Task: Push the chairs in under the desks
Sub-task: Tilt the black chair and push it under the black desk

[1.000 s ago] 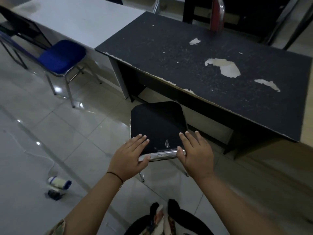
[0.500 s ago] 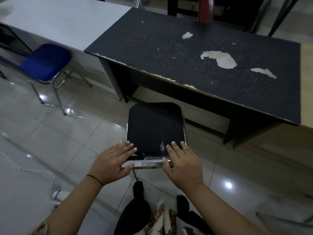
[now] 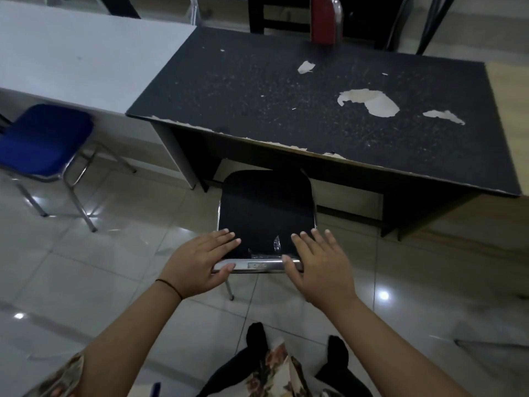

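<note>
The black padded chair with a chrome frame stands on the pale tiled floor, its front edge just at the lip of the black desk with a peeling top, most of the seat out in the open. Both hands rest on the near end of it. The left hand lies flat with fingers stretched forward over the cushion and the thumb hooked under the chrome rail. The right hand is likewise splayed, fingers fanned over the cushion's corner, thumb against the rail; neither is closed round anything. A thin dark band circles the left wrist.

The chair's front legs are lost in the shadow under the desk, and only one rear leg shows below the rail. What the small torn, shiny patch on the cushion between the hands is, I cannot tell. A blue padded chair with metal legs is cut off at the left edge, beside a white desk. A red chair back beyond the black desk is cropped at the top.

Compared with half a second ago, the black seat sits nearer the desk edge, and the hands keep the same flat placement.
</note>
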Demonstrator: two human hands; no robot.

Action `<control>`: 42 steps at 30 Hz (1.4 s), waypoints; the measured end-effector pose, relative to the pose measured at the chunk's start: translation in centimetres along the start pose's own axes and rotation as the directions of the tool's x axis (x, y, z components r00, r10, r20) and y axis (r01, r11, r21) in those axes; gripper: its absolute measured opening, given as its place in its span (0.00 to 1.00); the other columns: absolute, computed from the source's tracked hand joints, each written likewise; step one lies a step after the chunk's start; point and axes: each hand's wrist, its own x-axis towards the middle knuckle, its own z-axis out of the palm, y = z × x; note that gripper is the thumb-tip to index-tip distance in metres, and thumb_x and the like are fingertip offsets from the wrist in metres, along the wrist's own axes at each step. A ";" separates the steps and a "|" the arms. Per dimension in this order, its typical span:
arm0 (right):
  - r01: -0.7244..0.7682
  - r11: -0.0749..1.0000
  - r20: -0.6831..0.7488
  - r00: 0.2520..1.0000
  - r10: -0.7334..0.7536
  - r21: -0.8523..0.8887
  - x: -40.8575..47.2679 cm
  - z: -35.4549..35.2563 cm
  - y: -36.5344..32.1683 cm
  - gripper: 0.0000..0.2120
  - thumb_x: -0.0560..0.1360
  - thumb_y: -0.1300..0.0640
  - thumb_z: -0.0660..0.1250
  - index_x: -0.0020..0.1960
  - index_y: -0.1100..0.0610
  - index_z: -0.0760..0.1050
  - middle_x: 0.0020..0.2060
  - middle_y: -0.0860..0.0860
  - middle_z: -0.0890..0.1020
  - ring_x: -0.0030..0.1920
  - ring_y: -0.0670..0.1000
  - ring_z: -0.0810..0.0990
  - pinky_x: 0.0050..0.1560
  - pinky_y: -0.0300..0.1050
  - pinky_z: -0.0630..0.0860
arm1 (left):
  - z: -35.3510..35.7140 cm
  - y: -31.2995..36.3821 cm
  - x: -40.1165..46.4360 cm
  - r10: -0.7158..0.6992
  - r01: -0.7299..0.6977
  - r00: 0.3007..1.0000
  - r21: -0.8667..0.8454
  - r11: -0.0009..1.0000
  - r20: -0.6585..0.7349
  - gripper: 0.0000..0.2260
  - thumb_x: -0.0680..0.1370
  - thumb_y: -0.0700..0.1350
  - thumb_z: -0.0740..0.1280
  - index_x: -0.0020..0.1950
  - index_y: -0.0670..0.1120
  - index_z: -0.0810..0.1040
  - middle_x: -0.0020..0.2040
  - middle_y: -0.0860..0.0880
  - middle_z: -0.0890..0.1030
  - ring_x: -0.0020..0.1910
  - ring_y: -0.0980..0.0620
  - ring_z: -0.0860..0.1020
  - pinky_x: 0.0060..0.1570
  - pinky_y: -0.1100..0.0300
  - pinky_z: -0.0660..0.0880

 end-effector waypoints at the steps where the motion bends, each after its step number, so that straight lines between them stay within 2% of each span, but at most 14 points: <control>1: -0.009 1.000 -0.009 1.000 0.009 0.004 0.5 0.2 -0.3 0.26 0.77 0.43 0.53 0.58 0.59 0.80 0.52 0.57 0.84 0.57 0.57 0.81 0.64 0.56 0.70 | -0.3 -0.6 0.4 0.002 -0.002 1.000 -0.004 1.000 0.006 0.25 0.80 0.58 0.49 0.63 0.44 0.77 0.61 0.46 0.79 0.62 0.50 0.75 0.62 0.60 0.68; 6: 0.000 1.000 0.015 1.000 0.000 0.028 2.7 0.3 -0.7 0.25 0.76 0.43 0.54 0.57 0.59 0.80 0.51 0.55 0.84 0.56 0.56 0.81 0.63 0.56 0.71 | -0.8 -2.3 1.2 0.022 -0.021 0.999 -0.032 0.999 0.026 0.25 0.80 0.58 0.49 0.64 0.45 0.76 0.61 0.47 0.79 0.63 0.50 0.75 0.63 0.57 0.69; 9: 0.010 1.000 0.011 1.000 -0.011 0.026 3.1 0.5 -0.6 0.25 0.76 0.44 0.54 0.58 0.59 0.80 0.51 0.55 0.84 0.57 0.56 0.81 0.64 0.56 0.70 | -0.8 -2.1 1.1 -0.021 0.022 1.000 -0.076 0.997 0.014 0.22 0.79 0.57 0.53 0.65 0.47 0.75 0.60 0.49 0.79 0.62 0.51 0.75 0.62 0.53 0.72; 12: 0.033 0.997 -0.015 0.999 -0.032 0.064 3.0 0.7 -0.7 0.24 0.76 0.46 0.55 0.57 0.61 0.80 0.52 0.56 0.84 0.56 0.55 0.81 0.64 0.51 0.71 | -0.6 -1.1 1.7 -0.051 0.050 0.999 -0.065 0.997 -0.001 0.21 0.76 0.52 0.56 0.65 0.46 0.75 0.60 0.49 0.80 0.61 0.51 0.76 0.61 0.54 0.73; 15: 0.017 0.993 -0.011 1.000 -0.016 0.114 2.7 0.6 -0.9 0.23 0.77 0.48 0.55 0.59 0.61 0.79 0.53 0.56 0.83 0.56 0.53 0.81 0.63 0.47 0.71 | -0.6 -0.2 2.2 -0.072 0.071 0.997 -0.053 0.996 -0.004 0.21 0.78 0.51 0.53 0.65 0.45 0.75 0.59 0.48 0.80 0.60 0.50 0.77 0.58 0.56 0.74; 18: -0.006 0.989 0.004 1.000 0.005 0.145 2.3 0.5 -1.4 0.24 0.77 0.47 0.54 0.60 0.61 0.79 0.54 0.55 0.83 0.58 0.52 0.81 0.62 0.46 0.70 | -0.7 -0.6 1.8 -0.022 0.021 1.000 -0.036 0.999 -0.009 0.24 0.81 0.53 0.47 0.62 0.44 0.77 0.57 0.47 0.81 0.58 0.51 0.79 0.54 0.57 0.76; 23: -0.052 0.987 0.020 0.999 0.050 0.150 1.5 0.5 -2.1 0.23 0.77 0.47 0.54 0.61 0.60 0.78 0.55 0.55 0.83 0.59 0.53 0.80 0.62 0.47 0.70 | -0.5 -1.7 1.3 0.092 -0.092 0.996 -0.030 0.995 -0.013 0.22 0.81 0.52 0.50 0.60 0.43 0.79 0.56 0.47 0.81 0.57 0.51 0.79 0.57 0.58 0.74; 27: -0.126 0.983 -0.031 0.991 0.131 0.134 -0.2 0.5 -4.1 0.22 0.76 0.47 0.55 0.58 0.59 0.80 0.53 0.54 0.84 0.56 0.53 0.81 0.57 0.48 0.76 | -0.6 -3.1 0.3 0.229 -0.229 0.973 -0.015 0.973 -0.025 0.21 0.81 0.51 0.52 0.57 0.44 0.81 0.55 0.46 0.82 0.56 0.48 0.79 0.56 0.54 0.76; 30: -0.209 0.972 -0.102 0.970 0.221 0.110 -2.7 1.0 -6.4 0.25 0.80 0.46 0.50 0.56 0.58 0.81 0.50 0.54 0.84 0.54 0.54 0.82 0.52 0.50 0.78 | -0.9 -3.8 -0.4 0.296 -0.296 0.954 0.009 0.955 -0.052 0.21 0.80 0.52 0.53 0.54 0.44 0.82 0.54 0.46 0.82 0.55 0.47 0.80 0.58 0.53 0.74; 32: -0.256 0.961 -0.138 0.953 0.269 0.105 -4.1 1.3 -7.2 0.26 0.80 0.46 0.49 0.53 0.58 0.82 0.47 0.54 0.85 0.51 0.55 0.83 0.48 0.50 0.80 | -0.7 -3.6 -0.7 0.292 -0.290 0.953 0.034 0.956 -0.076 0.20 0.78 0.55 0.55 0.54 0.45 0.82 0.55 0.47 0.82 0.57 0.47 0.79 0.62 0.52 0.71; 34: -0.295 0.951 -0.176 0.935 0.307 0.090 -4.7 1.6 -7.7 0.20 0.77 0.49 0.55 0.51 0.59 0.82 0.45 0.54 0.84 0.47 0.56 0.83 0.44 0.48 0.79 | -0.5 -3.4 -1.0 0.245 -0.240 0.963 0.057 0.969 -0.117 0.21 0.77 0.57 0.56 0.55 0.46 0.82 0.56 0.48 0.82 0.58 0.47 0.78 0.63 0.48 0.68; 37: -0.347 0.936 -0.206 0.913 0.352 0.063 -4.5 1.8 -8.2 0.18 0.74 0.51 0.58 0.51 0.60 0.82 0.44 0.54 0.84 0.46 0.57 0.82 0.45 0.50 0.78 | -0.1 -3.3 -1.2 0.208 -0.195 0.961 0.085 0.977 -0.185 0.21 0.74 0.57 0.59 0.57 0.45 0.81 0.57 0.48 0.81 0.61 0.47 0.76 0.64 0.44 0.67; 42: -0.361 0.932 -0.305 0.883 0.356 0.041 -4.2 2.1 -8.8 0.17 0.72 0.53 0.58 0.49 0.60 0.82 0.41 0.53 0.83 0.42 0.56 0.80 0.46 0.49 0.75 | 0.7 -3.8 -1.3 0.225 -0.225 0.938 0.033 0.974 -0.264 0.20 0.72 0.56 0.63 0.56 0.45 0.82 0.54 0.49 0.82 0.57 0.47 0.79 0.62 0.48 0.70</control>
